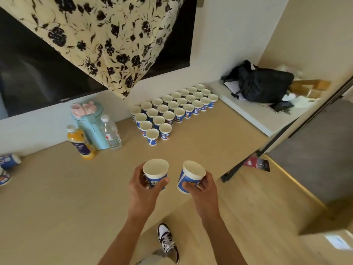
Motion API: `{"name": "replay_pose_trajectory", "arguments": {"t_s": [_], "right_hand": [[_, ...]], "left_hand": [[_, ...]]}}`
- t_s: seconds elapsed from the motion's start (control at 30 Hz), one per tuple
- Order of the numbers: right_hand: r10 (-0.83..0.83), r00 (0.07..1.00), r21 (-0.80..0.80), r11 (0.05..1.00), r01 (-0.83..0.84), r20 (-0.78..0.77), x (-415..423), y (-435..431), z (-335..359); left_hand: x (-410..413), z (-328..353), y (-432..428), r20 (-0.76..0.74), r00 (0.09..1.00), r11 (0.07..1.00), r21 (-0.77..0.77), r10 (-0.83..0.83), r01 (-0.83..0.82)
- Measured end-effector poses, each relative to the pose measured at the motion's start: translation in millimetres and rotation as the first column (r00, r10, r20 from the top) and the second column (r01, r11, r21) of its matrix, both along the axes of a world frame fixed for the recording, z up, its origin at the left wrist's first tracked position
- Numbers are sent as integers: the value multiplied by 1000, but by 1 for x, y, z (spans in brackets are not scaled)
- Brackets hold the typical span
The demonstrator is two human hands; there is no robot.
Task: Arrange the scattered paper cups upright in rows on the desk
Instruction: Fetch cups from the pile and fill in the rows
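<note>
Left hand point(144, 191) grips a round paper cup point(155, 170) upright; right hand point(204, 190) grips a second cup point(193, 173), tilted. Beyond both, cup rows point(172, 111) stand on the smooth tan desk point(57, 197).

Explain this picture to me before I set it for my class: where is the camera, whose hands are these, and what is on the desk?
No machine here. A person wears one wide-angle camera on the head, so you look down at their own bare hands. The left hand grips a paper cup upright; the right hand grips a second cup, tilted. On the desk, rows of cups stand upright by the wall. Left of them are a juice bottle, a water bottle and a pale blue jug. Two stray cups sit at the far left edge, one on its side.
</note>
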State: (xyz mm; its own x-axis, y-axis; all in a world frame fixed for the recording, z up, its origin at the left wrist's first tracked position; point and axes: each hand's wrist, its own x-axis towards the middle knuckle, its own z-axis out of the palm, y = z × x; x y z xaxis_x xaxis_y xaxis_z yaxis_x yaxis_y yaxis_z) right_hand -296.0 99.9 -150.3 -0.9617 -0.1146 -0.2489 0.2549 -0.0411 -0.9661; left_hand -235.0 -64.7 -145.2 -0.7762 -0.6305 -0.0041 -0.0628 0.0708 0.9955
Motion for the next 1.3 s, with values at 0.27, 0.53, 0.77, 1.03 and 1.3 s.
{"name": "replay_pose_trajectory", "arguments": {"t_s": [0.27, 0.53, 0.77, 1.03, 1.3], "right_hand": [[67, 997, 101, 992, -70, 24, -120, -2, -17], [210, 976, 140, 966, -215, 53, -197, -22, -38], [363, 925, 144, 915, -377, 113, -271, -39, -66], [503, 860, 158, 845, -510, 86, -358, -62, -100], [659, 751, 234, 726, -647, 33, -411, -88, -146]], "left_hand": [[-114, -17, -1, 20, 999, 995, 90, 44, -46], [-168, -14, -6, 71, 983, 977, 118, 168, -176], [-200, -7, 11, 160, 948, 957, 42, 276, -286], [-248, -7, 45, 196, 857, 878, -42, 476, -478], [-275, -14, 63, 189, 788, 806, -45, 586, -590]]}}
